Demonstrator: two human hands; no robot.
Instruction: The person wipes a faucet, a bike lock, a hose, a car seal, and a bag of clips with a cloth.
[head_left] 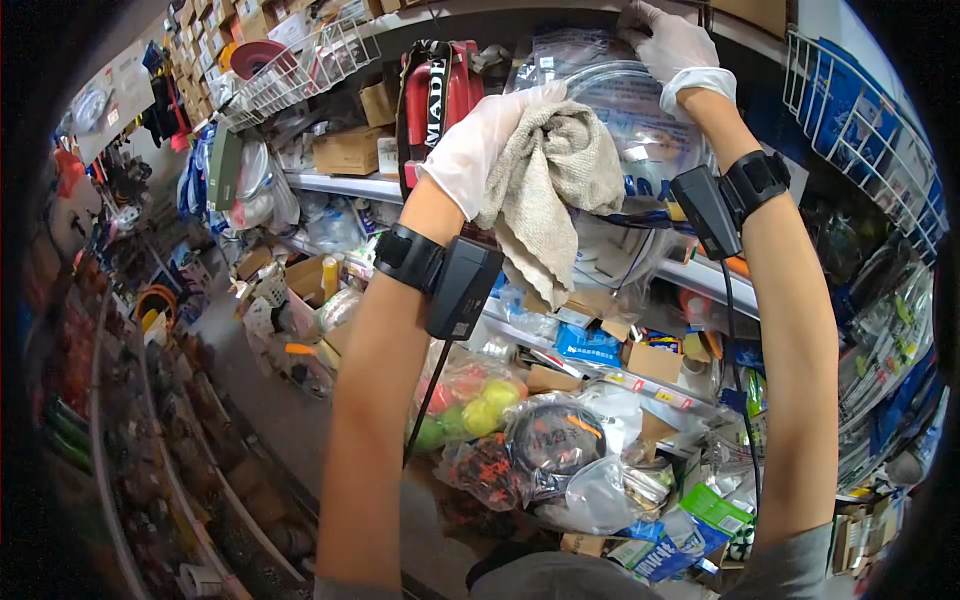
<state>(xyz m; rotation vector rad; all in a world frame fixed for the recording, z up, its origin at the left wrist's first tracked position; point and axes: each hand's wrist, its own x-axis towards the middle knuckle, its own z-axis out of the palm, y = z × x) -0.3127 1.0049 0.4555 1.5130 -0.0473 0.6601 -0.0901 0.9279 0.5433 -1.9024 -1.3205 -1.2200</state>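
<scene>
My left hand (478,148), in a thin white glove, is closed on a crumpled grey-beige cloth (545,180). The cloth's loose end hangs down in front of the shelf. Higher up on the right, my gloved right hand (680,48) has its fingers bent at the top of a clear plastic bag (655,110). Coiled clear tubing (610,72) lies in that bag. What the right fingertips pinch, if anything, is hard to see at the frame's upper edge. A red item with a black strap reading "MADE" (436,95) stands just left of the cloth.
A shelf edge (345,186) runs behind my hands. Wire baskets jut out at upper left (300,75) and upper right (850,130). Lower shelves hold bagged goods, a round black packaged item (556,450) and yellow-green balls (485,405). Cables hang from both wrist devices.
</scene>
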